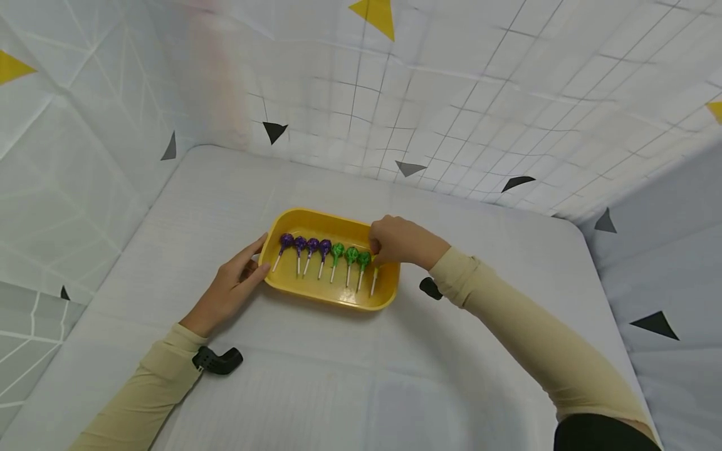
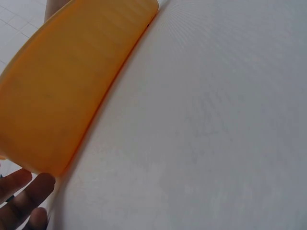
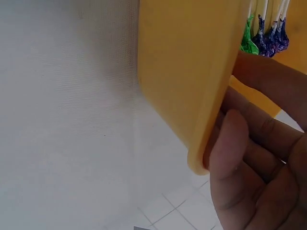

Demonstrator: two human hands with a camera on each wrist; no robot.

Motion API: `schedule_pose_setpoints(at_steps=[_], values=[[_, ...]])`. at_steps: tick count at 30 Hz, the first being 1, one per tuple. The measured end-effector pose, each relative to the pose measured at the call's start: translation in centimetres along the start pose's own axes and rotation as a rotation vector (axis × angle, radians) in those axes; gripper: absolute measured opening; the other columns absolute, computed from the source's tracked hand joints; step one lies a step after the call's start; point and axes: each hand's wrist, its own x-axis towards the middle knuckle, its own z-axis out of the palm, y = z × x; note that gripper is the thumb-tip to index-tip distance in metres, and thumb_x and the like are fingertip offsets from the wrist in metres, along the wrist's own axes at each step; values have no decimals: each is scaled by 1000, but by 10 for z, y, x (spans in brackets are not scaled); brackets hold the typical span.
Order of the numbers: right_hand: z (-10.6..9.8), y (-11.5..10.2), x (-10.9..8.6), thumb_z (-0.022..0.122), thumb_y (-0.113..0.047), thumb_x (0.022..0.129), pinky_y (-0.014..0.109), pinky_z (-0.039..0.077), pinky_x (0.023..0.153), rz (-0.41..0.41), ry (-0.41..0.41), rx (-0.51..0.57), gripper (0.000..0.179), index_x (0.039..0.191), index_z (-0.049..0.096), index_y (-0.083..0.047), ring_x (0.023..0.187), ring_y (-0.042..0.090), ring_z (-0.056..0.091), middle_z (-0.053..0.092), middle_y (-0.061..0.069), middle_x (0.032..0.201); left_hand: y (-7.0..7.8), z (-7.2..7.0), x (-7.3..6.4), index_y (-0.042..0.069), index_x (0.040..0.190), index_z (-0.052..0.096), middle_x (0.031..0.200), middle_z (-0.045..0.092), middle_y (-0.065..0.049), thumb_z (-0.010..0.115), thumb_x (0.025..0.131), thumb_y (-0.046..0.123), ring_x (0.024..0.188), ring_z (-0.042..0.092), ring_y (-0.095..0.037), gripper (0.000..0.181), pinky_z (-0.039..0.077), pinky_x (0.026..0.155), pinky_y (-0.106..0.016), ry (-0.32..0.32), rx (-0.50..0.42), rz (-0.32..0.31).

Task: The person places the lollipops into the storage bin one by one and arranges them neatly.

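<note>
A yellow tray (image 1: 329,300) sits on the white surface with a row of lollipops inside. Several purple-wrapped lollipops (image 1: 313,245) lie on the left, then three green ones (image 1: 351,254), white sticks pointing towards me. My left hand (image 1: 234,282) holds the tray's left end, thumb and fingers spread along it; in the left wrist view, fingertips meet its lower corner. Over the right end, my right hand (image 1: 403,241) bends its fingers inside the rim and pinches the last lollipop (image 1: 374,282). Only that lollipop's stick and a bit of yellow show; its head is hidden.
White fabric walls (image 1: 451,94) with grid lines and black, grey and yellow triangles enclose the surface at the back and sides. A black wrist device (image 1: 219,361) sits at the left cuff, another (image 1: 431,288) at the right.
</note>
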Motion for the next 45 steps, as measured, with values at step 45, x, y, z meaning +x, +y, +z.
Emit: schedule_pose_setpoints(at_steps=[45], values=[[14,-10,7,79,-15,89,31,52,62,53,29,-206,13,85,67,-11,71,20,63,67,3,80,3,-1,-1,17,164,30,111,67,-12,52,110,25,89,59,-15,60,49,77,-21,-8,7,-10]])
